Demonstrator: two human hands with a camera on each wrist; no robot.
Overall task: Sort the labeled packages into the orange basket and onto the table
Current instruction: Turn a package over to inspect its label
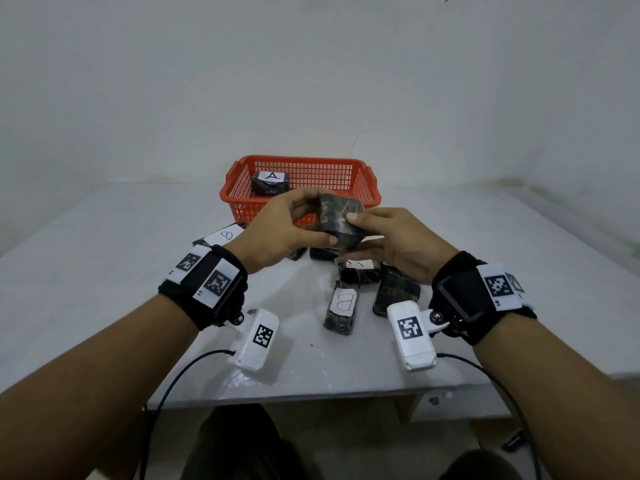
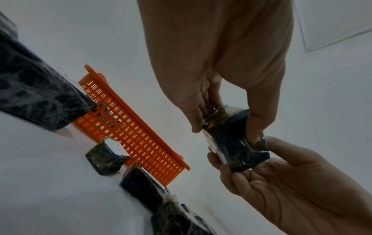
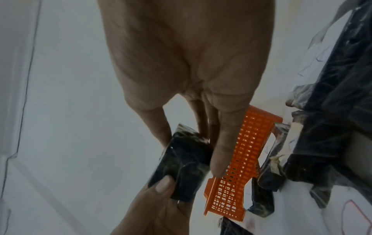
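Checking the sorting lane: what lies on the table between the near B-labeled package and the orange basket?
Head view: an upside-down labeled package and another dark package lie between B package and basket.

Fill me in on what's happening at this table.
A person is sorting dark wrapped packages by letter label. Both the left hand and the right hand hold one package up in front of the orange basket; its label is not visible. One package marked A already lies in the basket. Several more lie on the white table, including a package marked B near the front and another B by the left wrist.
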